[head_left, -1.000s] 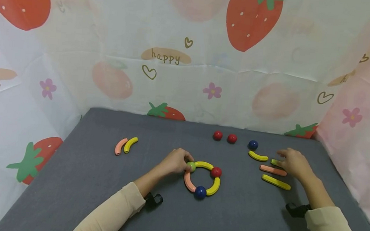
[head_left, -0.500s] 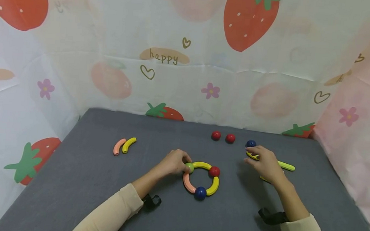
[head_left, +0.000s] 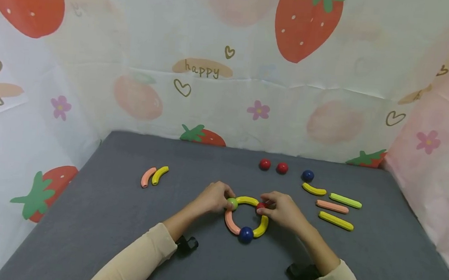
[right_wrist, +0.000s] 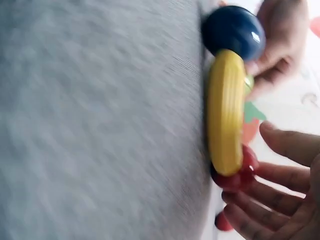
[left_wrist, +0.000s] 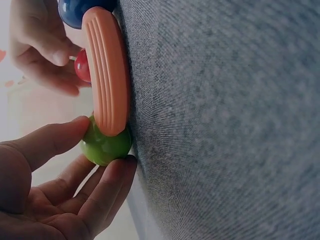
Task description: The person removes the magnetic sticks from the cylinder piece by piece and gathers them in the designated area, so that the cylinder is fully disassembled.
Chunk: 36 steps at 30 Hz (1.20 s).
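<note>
A ring of curved rods and balls lies on the grey table. My left hand [head_left: 214,197] pinches its green ball [left_wrist: 106,145] between thumb and fingers, at one end of the salmon curved rod [left_wrist: 107,75]. At the ring's right, my right hand [head_left: 284,209] has its fingers against the red ball [right_wrist: 237,172], while its thumb stands apart from the ball in the right wrist view. A yellow curved rod [right_wrist: 227,115] joins that red ball to the blue ball [head_left: 246,235] at the near side. Another yellow curved rod [head_left: 247,200] spans the far side.
Two loose red balls [head_left: 273,166] and a blue ball [head_left: 308,176] lie toward the back. On the right are a yellow curved rod [head_left: 314,189] and straight green [head_left: 345,200], salmon [head_left: 332,206] and yellow rods [head_left: 336,221]. Salmon [head_left: 148,177] and yellow curved rods [head_left: 160,175] lie left.
My right hand has come left from the loose rods on the right to the ring's red ball, carrying nothing visible. The left hand keeps its hold on the green ball.
</note>
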Motion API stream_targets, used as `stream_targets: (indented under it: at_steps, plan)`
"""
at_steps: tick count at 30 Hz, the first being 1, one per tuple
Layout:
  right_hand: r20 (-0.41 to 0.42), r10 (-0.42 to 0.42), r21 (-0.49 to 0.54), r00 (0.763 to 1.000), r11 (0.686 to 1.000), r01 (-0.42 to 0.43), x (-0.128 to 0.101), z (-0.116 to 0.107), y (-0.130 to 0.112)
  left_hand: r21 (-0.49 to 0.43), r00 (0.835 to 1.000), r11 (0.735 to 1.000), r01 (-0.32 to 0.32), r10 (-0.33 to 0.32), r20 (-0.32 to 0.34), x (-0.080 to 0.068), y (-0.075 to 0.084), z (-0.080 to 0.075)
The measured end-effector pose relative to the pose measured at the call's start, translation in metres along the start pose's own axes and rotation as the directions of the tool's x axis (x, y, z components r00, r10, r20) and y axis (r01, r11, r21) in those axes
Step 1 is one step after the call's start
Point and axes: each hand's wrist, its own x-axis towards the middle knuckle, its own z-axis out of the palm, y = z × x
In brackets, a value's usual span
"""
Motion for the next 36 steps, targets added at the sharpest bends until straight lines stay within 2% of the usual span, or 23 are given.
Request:
stream_targets:
  at_steps: [4, 9, 15, 23, 36]
  plan:
    - [0.000, 0.022, -0.087, 1.000, 0.996, -0.022, 0.004, 0.005, -0.006, -0.011, 1.000, 1.000, 0.004, -0.004, -0.003, 0.000, 0.002, 0.002]
    - [-0.018, 0.068, -0.129, 0.998, 0.989, -0.070, 0.005, 0.004, -0.009, -0.012, 1.000, 1.000, -0.001, 0.001, 0.000, 0.001, 0.002, 0.002]
    - [-0.012, 0.065, -0.109, 0.998, 0.992, -0.066, 0.005, 0.002, -0.008, -0.025, 0.999, 0.999, -0.029, 0.029, 0.013, 0.003, 0.001, -0.001]
    - [-0.007, 0.065, -0.101, 0.998, 0.993, -0.066, 0.004, 0.001, -0.006, 0.000, 0.996, 0.999, -0.052, 0.052, 0.076, 0.010, 0.006, -0.004]
    - [0.013, 0.060, -0.107, 0.998, 0.993, -0.059, 0.005, 0.003, -0.006, 0.119, 0.992, 0.989, -0.082, 0.069, 0.110, 0.031, 0.029, 0.014]
